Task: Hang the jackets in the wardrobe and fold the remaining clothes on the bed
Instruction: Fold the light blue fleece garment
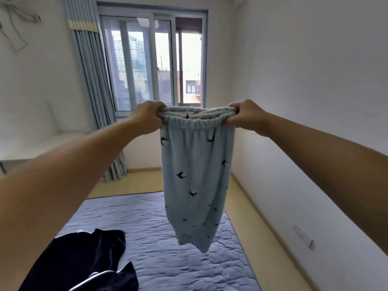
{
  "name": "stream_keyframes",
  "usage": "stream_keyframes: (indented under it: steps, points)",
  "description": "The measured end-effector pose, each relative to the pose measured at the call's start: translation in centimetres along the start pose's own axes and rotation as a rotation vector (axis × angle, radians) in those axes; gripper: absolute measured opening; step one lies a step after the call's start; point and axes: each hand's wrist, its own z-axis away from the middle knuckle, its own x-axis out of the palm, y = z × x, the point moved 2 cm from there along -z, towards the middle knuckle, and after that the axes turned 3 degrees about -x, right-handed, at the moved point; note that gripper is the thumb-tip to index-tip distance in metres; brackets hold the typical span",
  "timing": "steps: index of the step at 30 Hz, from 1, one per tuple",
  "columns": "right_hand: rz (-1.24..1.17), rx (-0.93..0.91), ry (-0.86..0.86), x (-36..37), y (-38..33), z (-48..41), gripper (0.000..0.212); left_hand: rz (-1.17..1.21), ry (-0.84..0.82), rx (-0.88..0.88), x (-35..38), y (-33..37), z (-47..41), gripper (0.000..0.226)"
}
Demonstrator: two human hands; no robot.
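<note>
We are holding up a pair of pale blue fleecy trousers with a gathered elastic waistband and small dark bird prints (pixel 197 177), stretched out at arm's length in front of the window (pixel 155 64). Our left hand (pixel 147 117) has its fingers curled tight over one end of the waistband, and our right hand (pixel 243 115) grips the other end the same way, so the band is pulled nearly straight between them. The legs hang free, well above the quilted blue-grey mattress cover of the bed (pixel 159 238), and they look twisted over one another low down. To fold these well, we judge we should first give a light shake so the two legs drop flat and side by side, then lower them onto a bare stretch of the bed, clear of the crumpled black garment with white stripes (pixel 84 261) lying at the near left. Keeping the waistband taut as we lay it down should spare us smoothing creases. That black garment is not yet folded.
</note>
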Motion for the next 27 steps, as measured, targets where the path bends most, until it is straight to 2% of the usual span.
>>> stream_keyframes:
  steps: [2, 4, 6, 10, 12, 15, 17, 18, 20, 22, 23, 27]
  points:
    - [-0.165, 0.006, -0.023, -1.2, -0.6, 0.3, 0.025, 0.241, -0.074, -0.054, -1.6, 0.6, 0.4, 0.027]
    - [-0.353, 0.003, -0.054, -2.2, -1.0, 0.4, 0.026, 0.590, -0.208, -0.083, -2.8, 1.4, 1.3, 0.019]
    - [-0.501, -0.001, -0.070, -2.9, -1.5, 0.3, 0.031, 0.906, -0.267, -0.100, -3.3, 2.6, 2.2, 0.020]
    - [-0.510, 0.009, -0.139, -3.8, -2.6, -0.6, 0.052, 1.135, -0.163, -0.156, -3.9, 4.3, 2.2, 0.021]
    - [-0.498, 0.003, -0.167, -4.1, -2.9, -1.1, 0.053, 1.171, -0.203, -0.163, -4.2, 4.3, 1.9, 0.013]
    - [-0.502, 0.018, -0.183, -4.4, -2.4, -1.7, 0.046, 1.063, -0.379, -0.036, -4.3, 3.7, 1.4, 0.016]
    - [-0.450, 0.049, -0.210, -4.1, -1.5, -2.0, 0.043, 0.950, -0.442, -0.038, -3.7, 2.8, 1.0, 0.015]
    - [-0.398, 0.071, -0.231, -3.5, -0.9, -2.1, 0.040, 0.838, -0.430, -0.075, -3.0, 2.1, 0.8, 0.012]
    - [-0.235, 0.130, -0.255, -1.4, 0.6, -2.4, 0.036, 0.432, -0.321, -0.112, -1.2, 0.7, 0.1, 0.010]
    - [-0.069, 0.181, -0.225, 1.2, 2.0, -2.8, 0.028, -0.005, -0.246, -0.060, 1.4, -0.2, -0.6, 0.020]
    - [0.009, 0.186, -0.188, 2.4, 2.6, -3.2, 0.025, -0.139, -0.222, -0.034, 2.6, -0.5, -0.8, 0.025]
    - [0.238, 0.083, 0.009, 3.8, 2.9, -5.0, 0.027, -0.309, -0.065, 0.008, 3.6, -1.1, -2.8, 0.023]
